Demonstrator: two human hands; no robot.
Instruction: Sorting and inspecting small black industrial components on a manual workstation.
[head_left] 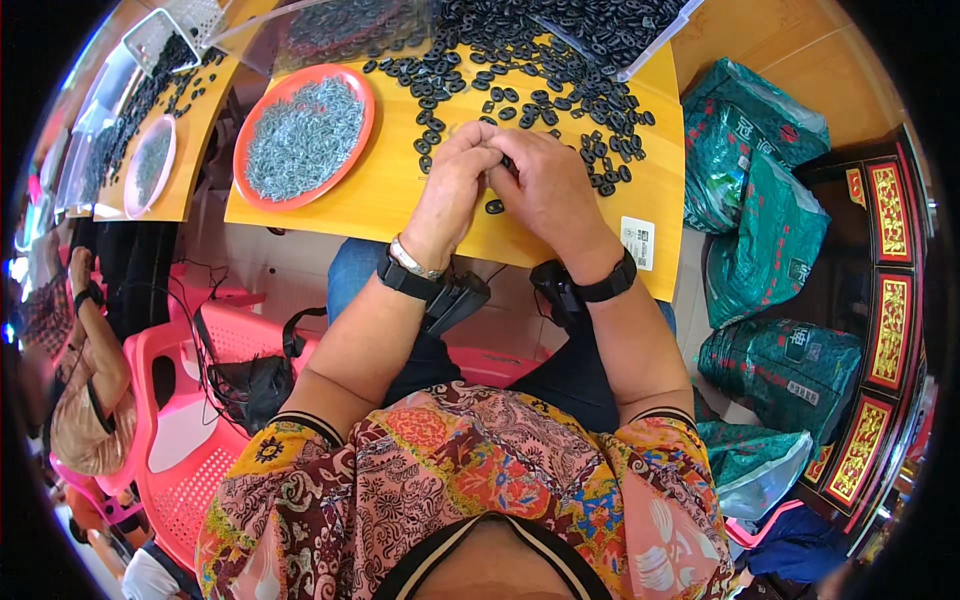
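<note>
My left hand and my right hand meet above the front of the yellow table, thumbs and fingertips pinched together. A bit of a small black plastic piece shows under the fingers of my right hand. What my left fingertips grip is hidden. One black oval piece with holes lies on the table just below my hands. Many more like it are scattered beyond and to the right. To the left stands an orange-red plate heaped with small silvery screws.
A clear plastic bin and a big pile of black pieces fill the table's far side. A white label is stuck near its right front corner. Green bags stand on the right. At left are a pink chair and another person's arm.
</note>
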